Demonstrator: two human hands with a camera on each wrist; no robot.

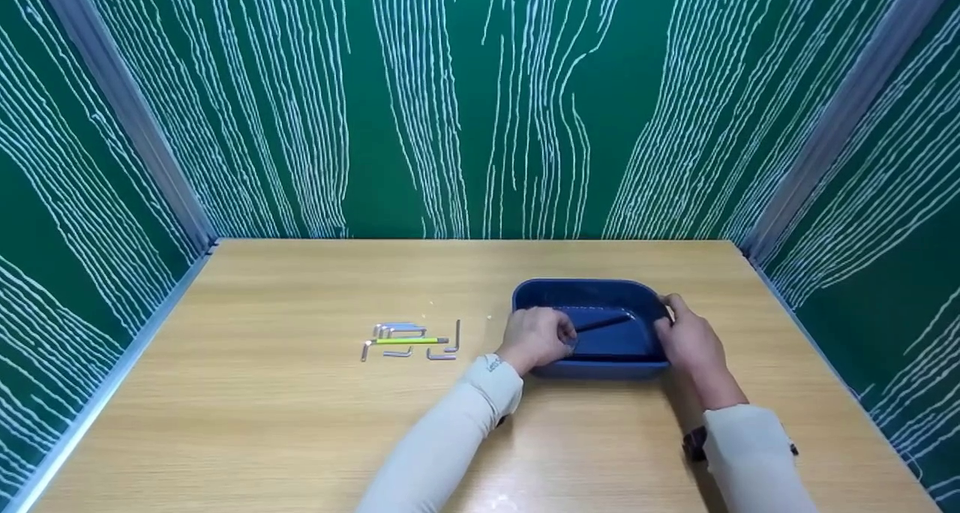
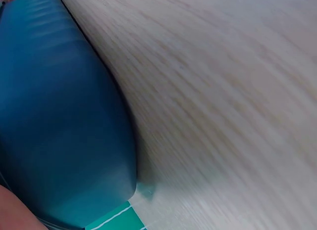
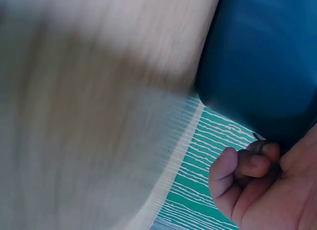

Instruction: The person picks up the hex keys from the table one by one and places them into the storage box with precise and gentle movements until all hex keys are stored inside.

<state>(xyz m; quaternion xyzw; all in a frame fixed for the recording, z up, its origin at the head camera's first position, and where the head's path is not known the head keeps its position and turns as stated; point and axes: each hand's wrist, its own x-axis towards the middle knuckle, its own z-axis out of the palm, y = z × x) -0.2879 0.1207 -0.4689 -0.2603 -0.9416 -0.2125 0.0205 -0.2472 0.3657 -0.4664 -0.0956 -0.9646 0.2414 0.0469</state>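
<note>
A dark blue plastic basin [image 1: 600, 370] stands on the table at right of centre. My left hand [image 1: 536, 337] reaches over its left end, fingers curled inside at one end of a dark thin rod [image 1: 606, 323], which it appears to pinch. In the left wrist view, only a bit of that hand shows at the lower left, beside the basin's outer wall [image 2: 64, 121]. My right hand [image 1: 690, 340] grips the basin's right end, thumb over the rim. Curled fingers [image 3: 223, 178] of this hand show below the basin's wall [image 3: 262, 57] in the right wrist view.
Left of the basin, several silver L-shaped hex keys [image 1: 441, 356] lie around a yellow-green rod [image 1: 409, 340] with grey ends. The wooden table [image 1: 300, 288] meets green panels [image 1: 495, 123] with white wavy lines at its back and sides.
</note>
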